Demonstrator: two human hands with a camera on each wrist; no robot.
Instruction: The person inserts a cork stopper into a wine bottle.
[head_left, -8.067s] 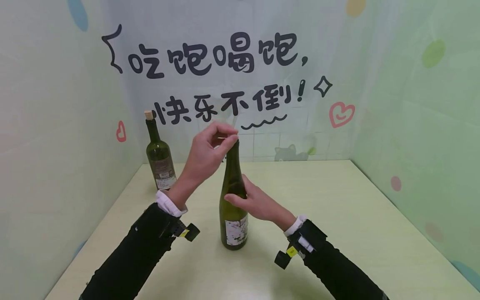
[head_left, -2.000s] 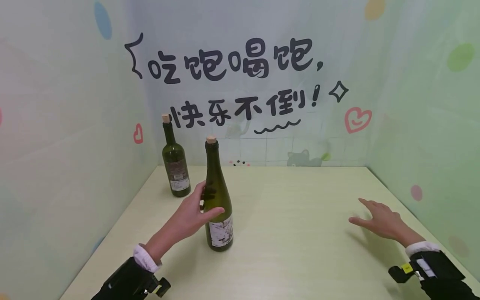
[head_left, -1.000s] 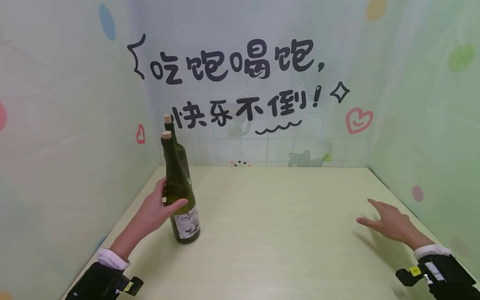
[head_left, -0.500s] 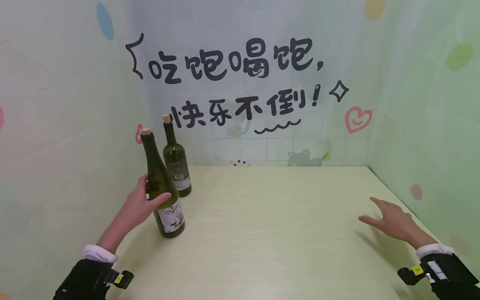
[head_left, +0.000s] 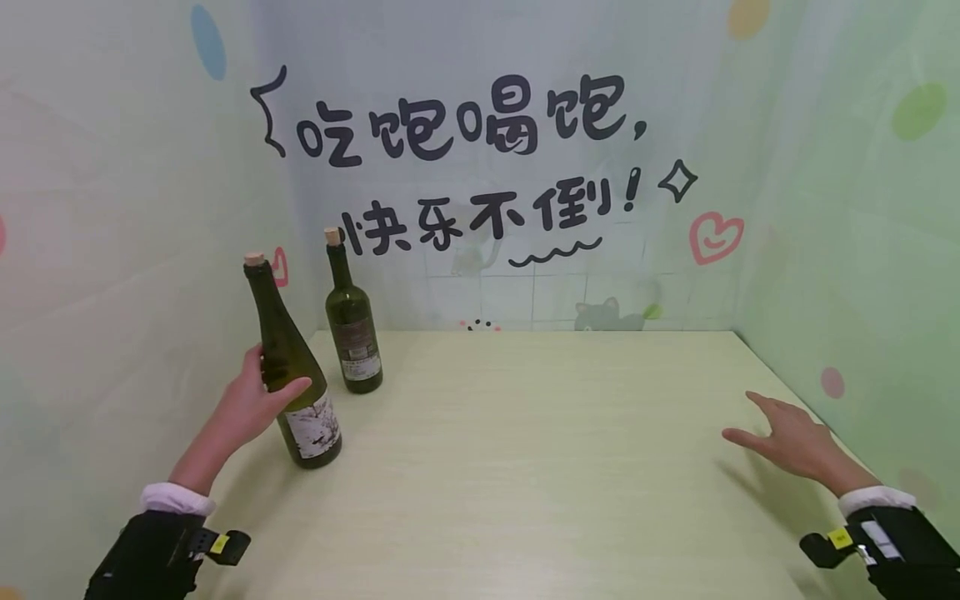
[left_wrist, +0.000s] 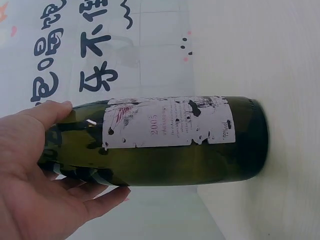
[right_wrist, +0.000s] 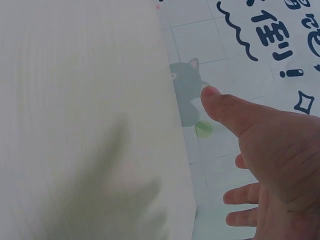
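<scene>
My left hand (head_left: 242, 407) grips a green wine bottle (head_left: 288, 354) around its body, at the left of the table. In the head view the bottle leans to the left, and a cork (head_left: 255, 259) sits in its mouth. The left wrist view shows fingers and thumb wrapped about the wine bottle (left_wrist: 165, 167), above a worn white label (left_wrist: 150, 122). Whether its base touches the table cannot be told. My right hand (head_left: 798, 437) hovers over the table's right side, thumb and fingers spread, holding nothing; its shadow falls on the tabletop in the right wrist view.
A second corked green wine bottle (head_left: 351, 312) stands behind and right of the held one, near the table's back left corner. Printed walls enclose the pale table (head_left: 525, 467) at the back, left and right.
Earlier, my left fingers were at the bottle's mouth while my right hand held its body. Since then my right hand let go and moved right; my left hand carried the bottle left past the second one.
</scene>
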